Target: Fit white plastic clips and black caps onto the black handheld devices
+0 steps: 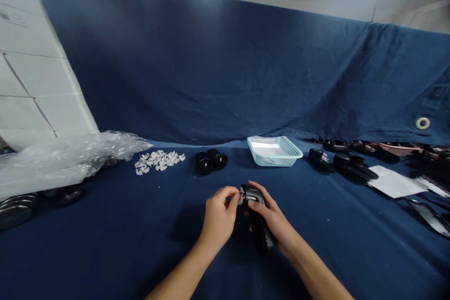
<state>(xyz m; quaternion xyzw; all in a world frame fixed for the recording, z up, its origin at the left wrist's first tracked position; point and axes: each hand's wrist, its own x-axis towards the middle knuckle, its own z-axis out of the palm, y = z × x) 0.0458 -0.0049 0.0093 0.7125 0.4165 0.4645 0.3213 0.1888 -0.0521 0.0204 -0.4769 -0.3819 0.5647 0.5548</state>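
My right hand [272, 215] is wrapped round a black angled plastic part [260, 232] that looks like a handle with a short round head. The head points left and the long end hangs down toward me. My left hand [221, 211] is closed in a pinch at the head's open end, on a small light-grey plastic piece [241, 195] that touches the head. Fingertips partly cover this piece, so how deep it sits cannot be told. A pile of similar small white pieces [160, 161] lies on the blue cloth beyond my left hand.
Black round cups [211, 161] stand beyond my hands, beside a light-blue basket [276, 160] with a white bottom. At left lie clear plastic wrap [70, 159] and black discs [17, 211]. Black handle parts [351, 167] and a white sheet [397, 181] lie right. A blue curtain [211, 70] hangs behind.
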